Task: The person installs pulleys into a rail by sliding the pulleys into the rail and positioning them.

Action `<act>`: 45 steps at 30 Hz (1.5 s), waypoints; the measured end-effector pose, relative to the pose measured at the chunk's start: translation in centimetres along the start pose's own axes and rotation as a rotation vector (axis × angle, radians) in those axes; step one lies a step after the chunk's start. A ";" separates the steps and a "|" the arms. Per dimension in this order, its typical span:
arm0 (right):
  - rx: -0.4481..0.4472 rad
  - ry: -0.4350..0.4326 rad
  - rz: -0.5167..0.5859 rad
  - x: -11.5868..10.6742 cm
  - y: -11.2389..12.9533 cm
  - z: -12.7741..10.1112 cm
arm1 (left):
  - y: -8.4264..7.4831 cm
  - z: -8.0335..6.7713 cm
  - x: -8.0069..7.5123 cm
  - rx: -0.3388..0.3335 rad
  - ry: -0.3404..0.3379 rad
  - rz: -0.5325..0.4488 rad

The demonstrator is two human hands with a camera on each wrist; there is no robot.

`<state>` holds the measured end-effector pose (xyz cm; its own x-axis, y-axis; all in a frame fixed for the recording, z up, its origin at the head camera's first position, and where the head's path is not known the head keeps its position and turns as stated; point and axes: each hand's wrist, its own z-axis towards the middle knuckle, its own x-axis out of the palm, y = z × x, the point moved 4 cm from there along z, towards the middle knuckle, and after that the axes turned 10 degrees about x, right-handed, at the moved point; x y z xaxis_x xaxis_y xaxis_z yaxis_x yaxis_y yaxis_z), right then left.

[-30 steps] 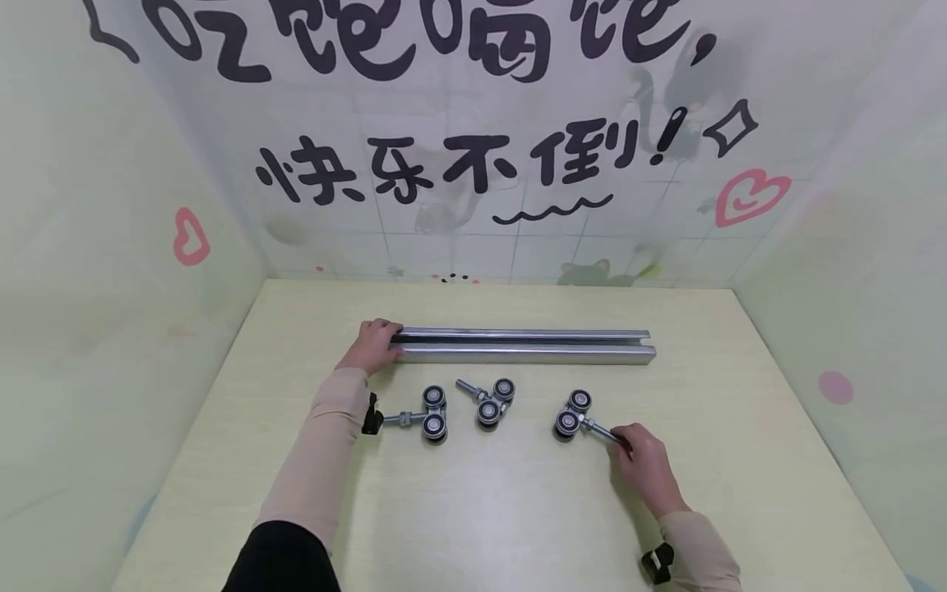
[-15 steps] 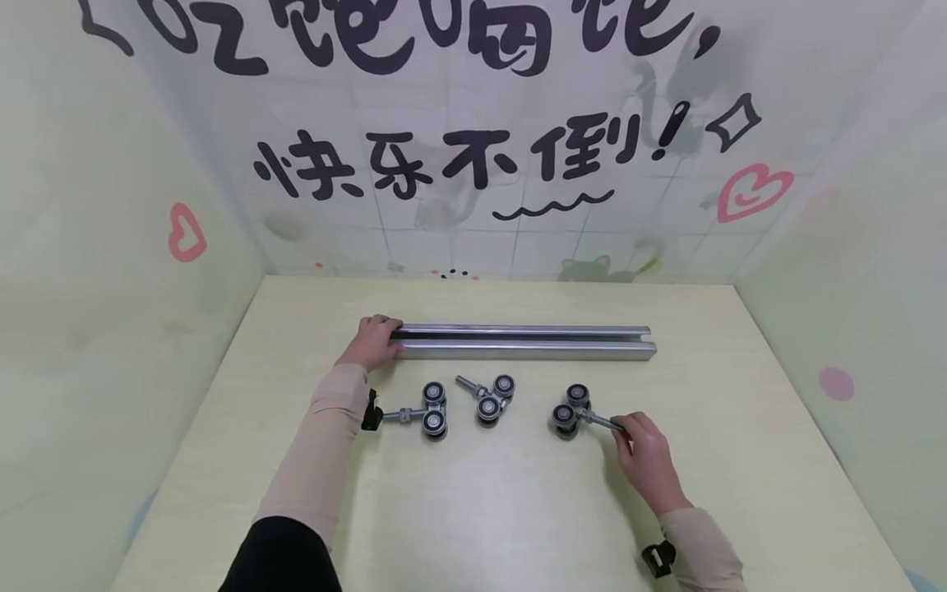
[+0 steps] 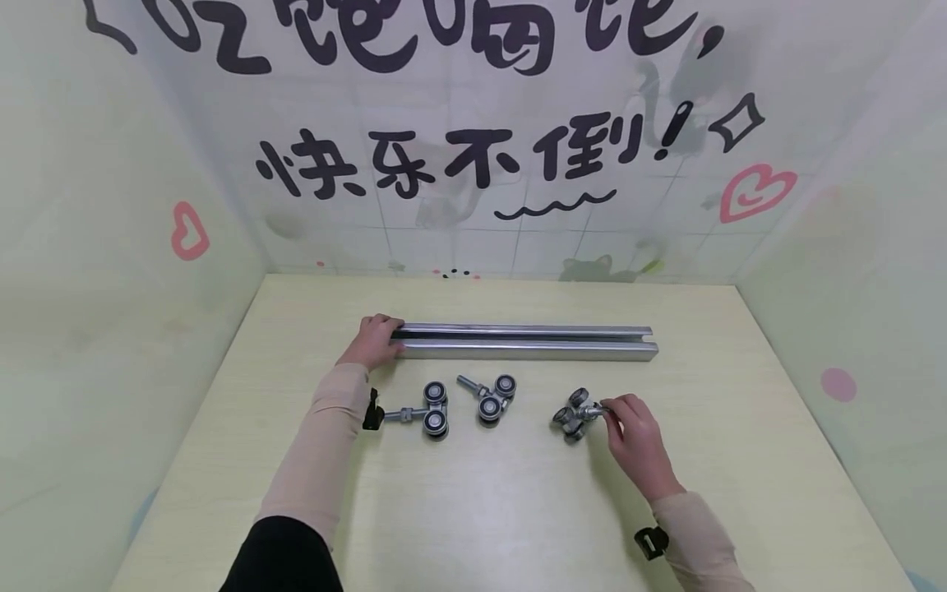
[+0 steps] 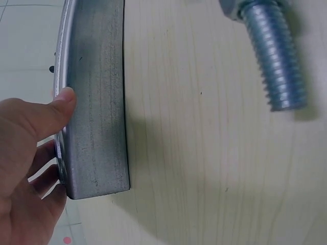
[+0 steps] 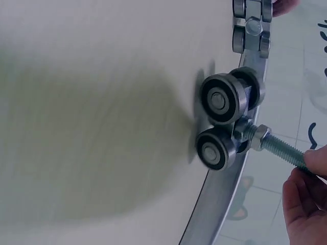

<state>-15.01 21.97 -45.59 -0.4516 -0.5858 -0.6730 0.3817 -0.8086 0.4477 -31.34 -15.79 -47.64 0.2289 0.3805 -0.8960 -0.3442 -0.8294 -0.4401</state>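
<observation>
Nearest the person, on the pale wooden table (image 3: 518, 510), the right hand (image 3: 636, 444) is pinching the threaded bolt of a silver four-wheeled roller carriage with black-rimmed bearings (image 3: 571, 415); its wheels are pointing left of the fingertips, bolt axis running roughly left to right, and it is tipping up off the surface. Two matching roller carriages (image 3: 488, 399) are lying just left, closer to the left arm. Farther back, the left hand (image 3: 373, 344) is gripping the near-left end of the long grey steel channel rail (image 3: 525, 340), fingers curling over it. Whether the carriage's far wheels are touching the table is hard to tell.
</observation>
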 end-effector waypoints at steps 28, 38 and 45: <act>0.057 0.021 0.004 2.6 0.2 0.8 | -0.2 -0.1 -0.3 0.009 -0.013 0.002; 0.022 -0.024 -0.010 2.5 0.4 1.1 | -0.2 0.1 -0.2 0.001 -0.013 -0.005; 0.008 -0.044 -0.012 2.4 0.2 1.2 | -0.1 0.2 -0.1 0.013 -0.025 0.005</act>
<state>-16.96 20.33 -46.35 -0.4909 -0.5778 -0.6520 0.3695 -0.8158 0.4448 -31.50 -15.73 -47.51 0.2047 0.3863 -0.8994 -0.3568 -0.8262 -0.4360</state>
